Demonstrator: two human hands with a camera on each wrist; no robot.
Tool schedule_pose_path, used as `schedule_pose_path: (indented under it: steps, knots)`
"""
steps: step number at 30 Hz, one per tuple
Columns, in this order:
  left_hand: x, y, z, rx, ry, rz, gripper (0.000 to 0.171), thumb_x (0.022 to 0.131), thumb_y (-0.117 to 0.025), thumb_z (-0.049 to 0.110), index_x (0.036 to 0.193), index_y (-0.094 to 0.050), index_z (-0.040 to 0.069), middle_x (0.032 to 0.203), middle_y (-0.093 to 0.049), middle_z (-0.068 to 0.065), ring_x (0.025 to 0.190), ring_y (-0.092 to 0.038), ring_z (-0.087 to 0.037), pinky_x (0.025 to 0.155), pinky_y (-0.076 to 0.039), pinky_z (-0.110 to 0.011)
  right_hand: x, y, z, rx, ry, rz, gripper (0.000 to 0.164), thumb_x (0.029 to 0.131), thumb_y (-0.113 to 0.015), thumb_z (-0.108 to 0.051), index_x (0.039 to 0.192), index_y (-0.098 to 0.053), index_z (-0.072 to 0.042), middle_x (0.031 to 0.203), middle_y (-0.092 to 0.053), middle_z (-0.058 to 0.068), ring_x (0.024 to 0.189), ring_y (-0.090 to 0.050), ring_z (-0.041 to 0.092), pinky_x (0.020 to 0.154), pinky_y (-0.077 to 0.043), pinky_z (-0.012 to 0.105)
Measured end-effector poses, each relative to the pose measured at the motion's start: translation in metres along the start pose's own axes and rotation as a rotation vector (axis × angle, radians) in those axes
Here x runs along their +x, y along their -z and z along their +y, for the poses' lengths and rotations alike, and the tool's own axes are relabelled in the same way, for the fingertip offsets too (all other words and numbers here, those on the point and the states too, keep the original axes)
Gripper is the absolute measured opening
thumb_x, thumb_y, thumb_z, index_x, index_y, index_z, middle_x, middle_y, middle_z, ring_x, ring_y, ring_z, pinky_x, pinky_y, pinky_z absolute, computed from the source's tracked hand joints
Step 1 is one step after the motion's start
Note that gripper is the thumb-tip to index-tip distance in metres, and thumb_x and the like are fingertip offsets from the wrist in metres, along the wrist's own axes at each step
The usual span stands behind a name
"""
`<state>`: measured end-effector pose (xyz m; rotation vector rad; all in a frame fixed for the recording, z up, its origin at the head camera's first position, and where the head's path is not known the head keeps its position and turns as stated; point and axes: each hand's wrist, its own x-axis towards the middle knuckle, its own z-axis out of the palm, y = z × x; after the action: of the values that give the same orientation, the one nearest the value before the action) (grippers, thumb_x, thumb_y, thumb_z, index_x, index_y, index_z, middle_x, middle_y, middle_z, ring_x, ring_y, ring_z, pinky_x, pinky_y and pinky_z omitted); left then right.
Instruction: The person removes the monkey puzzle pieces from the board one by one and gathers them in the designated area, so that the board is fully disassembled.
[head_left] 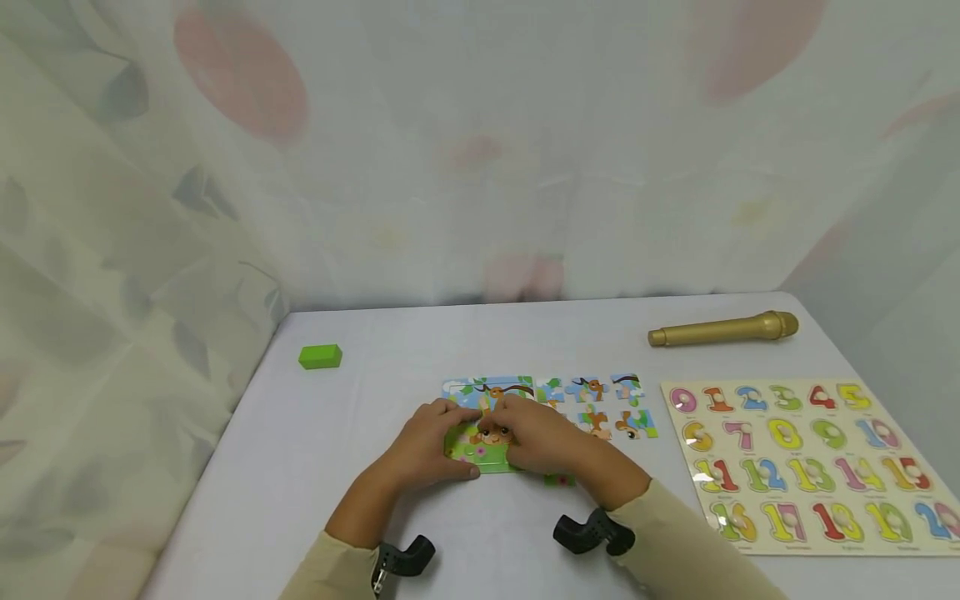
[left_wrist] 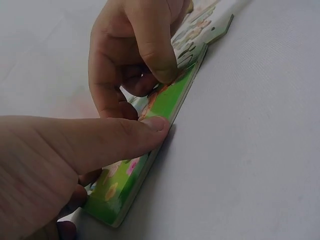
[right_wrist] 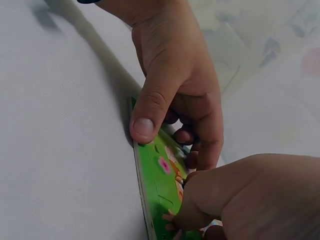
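A jigsaw puzzle (head_left: 483, 461) with a monkey picture, blue at the top and green at the bottom, lies flat on the white table. My left hand (head_left: 427, 443) holds its left side, the thumb along the near edge and the fingers toward the far side. Over the puzzle's right part, my right hand (head_left: 546, 435) has curled fingers, with thumb and index finger around a puzzle piece (head_left: 495, 437) showing the monkey's face. In the left wrist view, the left thumb (left_wrist: 142, 132) presses on the green border. The right palm hides part of the picture.
Several loose puzzle pieces (head_left: 590, 389) lie right of the puzzle. Farther right is a number board (head_left: 753, 500) with colourful knobbed digits. A gold microphone (head_left: 720, 330) lies at the back right, and a green block (head_left: 320, 357) at the back left. Patterned cloth (head_left: 480, 217) hangs behind.
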<state>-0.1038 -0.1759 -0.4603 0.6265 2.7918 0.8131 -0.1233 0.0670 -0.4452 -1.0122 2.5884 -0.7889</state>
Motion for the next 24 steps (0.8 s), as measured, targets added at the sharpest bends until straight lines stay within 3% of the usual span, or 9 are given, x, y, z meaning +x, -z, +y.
schedule_pose_path:
  steps: [4, 10, 19, 24]
  knots:
    - [0.0001, -0.001, -0.0008, 0.003, 0.007, -0.001, 0.08, 0.075, -0.099, 0.04, 0.145, -0.067, 0.02, 0.128, -0.058, -0.002, 0.116, -0.051, -0.023, 0.099, -0.043, -0.05, 0.0002, -0.0016, -0.0007, -0.018, 0.015, -0.005, 0.05, 0.087, -0.067, 0.006, 0.131, -0.075, -0.015, 0.11, -0.06, -0.003, 0.091, -0.055, 0.012, 0.075, -0.046, 0.03]
    - [-0.0002, -0.0009, -0.0006, 0.0, 0.009, -0.001, 0.079, 0.075, -0.098, 0.038, 0.145, -0.067, 0.02, 0.127, -0.058, -0.001, 0.117, -0.051, -0.023, 0.099, -0.042, -0.05, 0.0031, -0.0037, -0.0024, -0.04, 0.017, -0.01, 0.041, 0.09, -0.073, 0.001, 0.127, -0.076, -0.018, 0.112, -0.065, -0.003, 0.102, -0.064, 0.015, 0.085, -0.052, 0.034]
    - [-0.0013, -0.0004, 0.0003, -0.012, 0.006, 0.006, 0.079, 0.075, -0.098, 0.038, 0.145, -0.067, 0.02, 0.127, -0.058, 0.0, 0.116, -0.051, -0.023, 0.099, -0.042, -0.05, 0.0016, -0.0031, -0.0078, 0.023, -0.026, 0.0, 0.044, 0.089, -0.07, 0.008, 0.126, -0.076, -0.016, 0.118, -0.066, 0.0, 0.11, -0.064, 0.019, 0.095, -0.052, 0.041]
    - [-0.0013, -0.0007, 0.0007, -0.007, 0.005, 0.009, 0.079, 0.074, -0.098, 0.038, 0.144, -0.067, 0.02, 0.127, -0.058, 0.0, 0.115, -0.051, -0.022, 0.099, -0.042, -0.049, 0.0008, -0.0028, -0.0085, 0.036, -0.041, 0.013, 0.046, 0.089, -0.07, 0.009, 0.128, -0.074, -0.014, 0.117, -0.066, 0.0, 0.107, -0.064, 0.018, 0.093, -0.051, 0.041]
